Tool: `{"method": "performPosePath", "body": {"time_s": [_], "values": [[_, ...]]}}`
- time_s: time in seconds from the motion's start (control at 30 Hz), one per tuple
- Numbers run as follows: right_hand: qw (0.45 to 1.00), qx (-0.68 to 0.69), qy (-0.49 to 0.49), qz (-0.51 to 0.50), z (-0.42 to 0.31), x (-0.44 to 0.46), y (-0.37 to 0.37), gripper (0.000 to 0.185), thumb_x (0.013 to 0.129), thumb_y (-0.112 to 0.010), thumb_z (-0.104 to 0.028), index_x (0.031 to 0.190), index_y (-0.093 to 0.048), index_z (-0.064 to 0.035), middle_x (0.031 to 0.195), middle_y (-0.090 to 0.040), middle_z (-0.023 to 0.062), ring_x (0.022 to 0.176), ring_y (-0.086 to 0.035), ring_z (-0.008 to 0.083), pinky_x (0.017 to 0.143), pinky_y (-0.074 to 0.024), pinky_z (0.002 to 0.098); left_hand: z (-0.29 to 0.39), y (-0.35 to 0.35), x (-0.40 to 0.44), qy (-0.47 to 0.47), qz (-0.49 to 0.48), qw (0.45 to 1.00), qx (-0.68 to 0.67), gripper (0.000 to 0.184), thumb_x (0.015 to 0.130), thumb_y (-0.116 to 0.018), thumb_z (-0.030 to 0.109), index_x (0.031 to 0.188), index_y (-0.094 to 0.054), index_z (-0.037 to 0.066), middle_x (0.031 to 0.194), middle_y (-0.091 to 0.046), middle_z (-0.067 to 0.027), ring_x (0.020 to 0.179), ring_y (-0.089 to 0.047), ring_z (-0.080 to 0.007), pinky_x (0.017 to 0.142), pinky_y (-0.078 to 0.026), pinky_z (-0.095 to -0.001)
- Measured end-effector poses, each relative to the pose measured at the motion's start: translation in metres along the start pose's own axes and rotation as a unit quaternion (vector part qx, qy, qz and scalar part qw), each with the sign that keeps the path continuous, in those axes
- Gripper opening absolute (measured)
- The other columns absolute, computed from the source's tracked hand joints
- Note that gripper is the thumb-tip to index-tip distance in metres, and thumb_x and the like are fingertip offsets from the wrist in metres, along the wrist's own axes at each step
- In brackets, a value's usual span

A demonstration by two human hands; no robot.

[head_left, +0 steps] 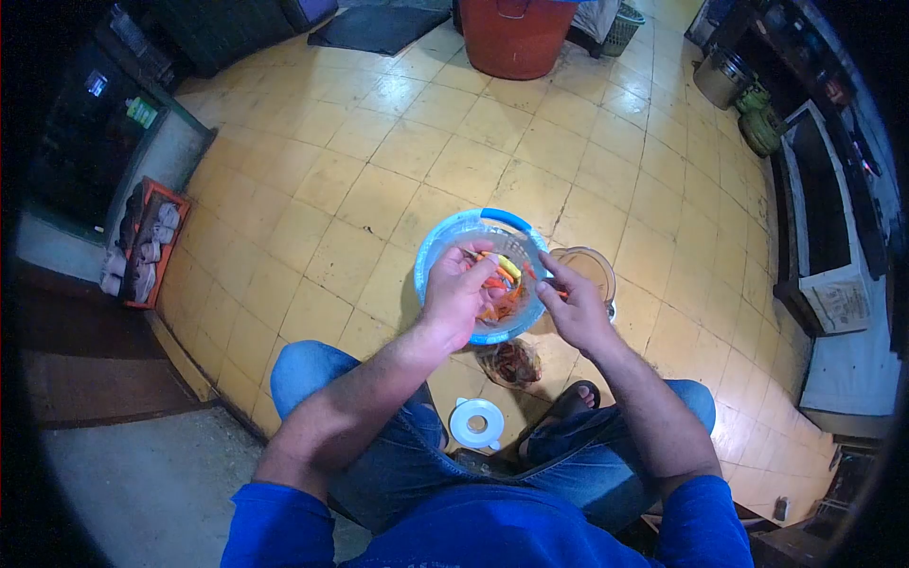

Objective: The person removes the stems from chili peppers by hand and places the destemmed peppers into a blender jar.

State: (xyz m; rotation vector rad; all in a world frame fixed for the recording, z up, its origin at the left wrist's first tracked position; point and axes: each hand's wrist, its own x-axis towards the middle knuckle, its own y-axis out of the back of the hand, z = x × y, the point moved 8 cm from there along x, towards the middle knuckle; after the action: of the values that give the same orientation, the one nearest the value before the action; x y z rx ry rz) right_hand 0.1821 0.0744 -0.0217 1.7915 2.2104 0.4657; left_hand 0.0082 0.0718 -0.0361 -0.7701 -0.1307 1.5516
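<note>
A blue-rimmed basket [437, 308] stands on the floor between my knees, with orange, red and yellow chili peppers [509, 268] in it. Over its left side, my left hand [456, 292] is curled, palm up, around a few chilies. My right hand [578, 308] is at the basket's right edge, thumb and fingers pinched on a small orange chili that is mostly hidden. Behind that hand a clear round bowl [597, 257] rests on the tiles. Close to the basket's near side lies a clear bag [511, 364] of dark reddish pieces.
A white ring-shaped lid [464, 435] lies between my feet. Far ahead stands a large red tub [511, 38]. To the left is an orange rack [169, 248] of shoes; to the right, a green gas cylinder [758, 128] and a metal pot [721, 78].
</note>
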Motion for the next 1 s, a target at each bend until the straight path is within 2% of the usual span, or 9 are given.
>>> {"method": "performPosePath", "body": {"time_s": [0.07, 0.17, 0.27, 0.5, 0.6, 0.67, 0.77, 0.9, 1.0], "values": [[0.995, 0.047, -0.062, -0.068, 0.008, -0.002, -0.013, 0.044, 0.096, -0.06, -0.018, 0.135, -0.051, -0.0001, 0.114, -0.066, 0.0143, 0.097, -0.065, 0.0168, 0.082, -0.0536, 0.0305, 0.007, -0.002, -0.004, -0.014, 0.018, 0.999, -0.033, 0.021, 0.092, -0.061, 0.006, 0.112, -0.054, 0.003, 0.097, -0.063, -0.0092, 0.081, -0.065, -0.0137, 0.065, -0.055, -0.0253], [0.977, 0.144, -0.104, -0.115, 0.004, -0.008, -0.026, 0.04, 0.097, -0.06, -0.019, 0.131, -0.054, 0.0005, 0.109, -0.067, 0.0111, 0.093, -0.065, 0.0156, 0.082, -0.0533, 0.0294, 0.002, 0.0, -0.001, -0.043, 0.002, 0.999, 0.025, 0.021, 0.092, -0.061, 0.005, 0.111, -0.054, 0.002, 0.098, -0.062, -0.01, 0.084, -0.065, -0.0152, 0.072, -0.055, -0.0281], [0.965, 0.183, -0.153, -0.106, -0.001, -0.011, -0.028, 0.032, 0.097, -0.06, -0.02, 0.121, -0.059, 0.0009, 0.1, -0.068, 0.0077, 0.087, -0.064, 0.0132, 0.077, -0.0534, 0.0283, -0.002, 0.0, 0.0, -0.061, 0.001, 0.998, 0.016, 0.02, 0.092, -0.061, 0.006, 0.11, -0.054, 0.001, 0.099, -0.062, -0.0094, 0.087, -0.064, -0.0155, 0.076, -0.055, -0.029], [0.971, 0.186, -0.143, -0.047, 0.008, -0.01, -0.021, 0.02, 0.097, -0.059, -0.019, 0.098, -0.061, 0.0009, 0.08, -0.066, 0.004, 0.071, -0.06, 0.0096, 0.063, -0.0511, 0.0291, -0.009, -0.01, -0.008, -0.039, -0.017, 0.999, 0.032, 0.022, 0.092, -0.062, 0.007, 0.111, -0.054, 0.001, 0.1, -0.062, -0.0088, 0.089, -0.063, -0.013, 0.076, -0.055, -0.0264], [0.994, 0.043, -0.099, -0.01, 0.0, -0.011, -0.013, 0.016, 0.094, -0.06, -0.015, 0.091, -0.059, 0.0002, 0.075, -0.065, 0.0109, 0.066, -0.063, 0.0185, 0.06, -0.05, 0.0348, -0.01, -0.015, -0.01, -0.027, -0.029, 0.999, 0.025, 0.021, 0.093, -0.063, 0.009, 0.11, -0.055, 0.002, 0.098, -0.063, -0.0076, 0.086, -0.064, -0.0111, 0.071, -0.055, -0.0237], [0.985, -0.17, 0.039, 0.013, -0.036, -0.012, -0.007, 0.012, 0.089, -0.061, -0.011, 0.089, -0.056, -0.0006, 0.076, -0.063, 0.0187, 0.067, -0.064, 0.0329, 0.06, -0.0491, 0.0423, -0.009, -0.013, -0.01, -0.028, -0.022, 0.996, 0.084, 0.017, 0.093, -0.064, 0.013, 0.106, -0.057, 0.004, 0.099, -0.065, -0.0071, 0.082, -0.067, -0.0113, 0.069, -0.057, -0.0232], [0.98, -0.178, 0.093, 0.003, -0.042, -0.015, -0.011, 0.01, 0.086, -0.061, -0.009, 0.089, -0.055, -0.0011, 0.077, -0.061, 0.0213, 0.073, -0.061, 0.0419, 0.062, -0.0487, 0.0473, -0.007, -0.01, -0.006, -0.031, -0.028, 0.99, 0.132, 0.018, 0.093, -0.065, 0.014, 0.105, -0.059, 0.003, 0.091, -0.065, -0.0051, 0.076, -0.066, -0.0096, 0.067, -0.056, -0.0217], [0.957, -0.225, 0.177, -0.038, -0.051, -0.02, -0.023, 0.011, 0.083, -0.061, -0.007, 0.09, -0.055, -0.0009, 0.076, -0.06, 0.0189, 0.074, -0.061, 0.0393, 0.065, -0.049, 0.0475, 0.004, -0.01, -0.003, 0.01, -0.048, 0.981, 0.185, 0.019, 0.091, -0.065, 0.011, 0.106, -0.062, 0.001, 0.085, -0.066, -0.0052, 0.077, -0.064, -0.0087, 0.065, -0.054, -0.0214], [0.968, -0.19, 0.148, -0.073, -0.043, -0.015, -0.025, 0.011, 0.082, -0.064, -0.007, 0.092, -0.061, -0.0026, 0.084, -0.063, 0.0197, 0.076, -0.063, 0.0381, 0.068, -0.0508, 0.0444, 0.013, -0.012, 0.002, -0.013, -0.082, 0.952, 0.296, 0.022, 0.089, -0.066, 0.01, 0.109, -0.063, 0.001, 0.083, -0.067, -0.005, 0.076, -0.064, -0.0083, 0.066, -0.054, -0.0217]]}}
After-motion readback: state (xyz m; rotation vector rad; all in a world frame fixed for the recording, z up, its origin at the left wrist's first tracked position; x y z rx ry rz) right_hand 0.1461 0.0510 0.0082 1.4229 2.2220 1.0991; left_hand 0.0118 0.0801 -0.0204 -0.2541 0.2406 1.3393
